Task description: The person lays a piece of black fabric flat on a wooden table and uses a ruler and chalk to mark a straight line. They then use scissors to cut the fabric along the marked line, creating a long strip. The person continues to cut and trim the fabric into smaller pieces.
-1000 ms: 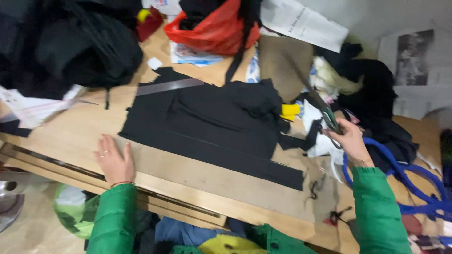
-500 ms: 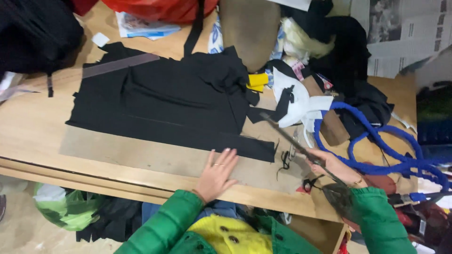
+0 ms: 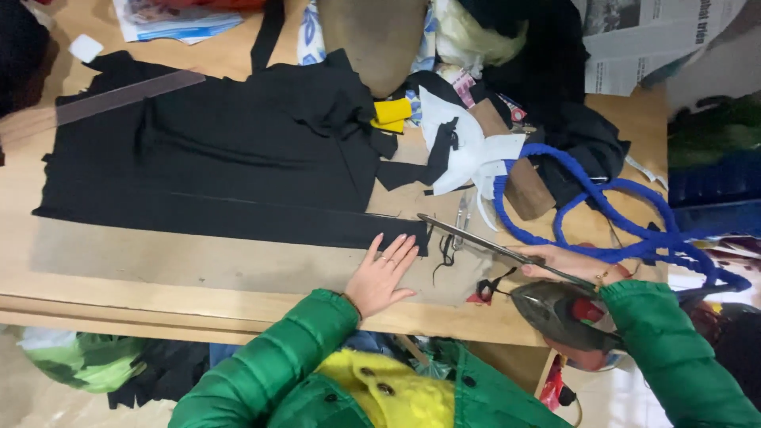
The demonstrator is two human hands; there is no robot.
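A wooden table [image 3: 238,305] is covered by black fabric [image 3: 214,150]; blue rope [image 3: 602,214] is coiled at three o'clock.

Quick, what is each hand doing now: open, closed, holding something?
Left hand: open, flat on the black fabric edge.
Right hand: closed on large scissors.
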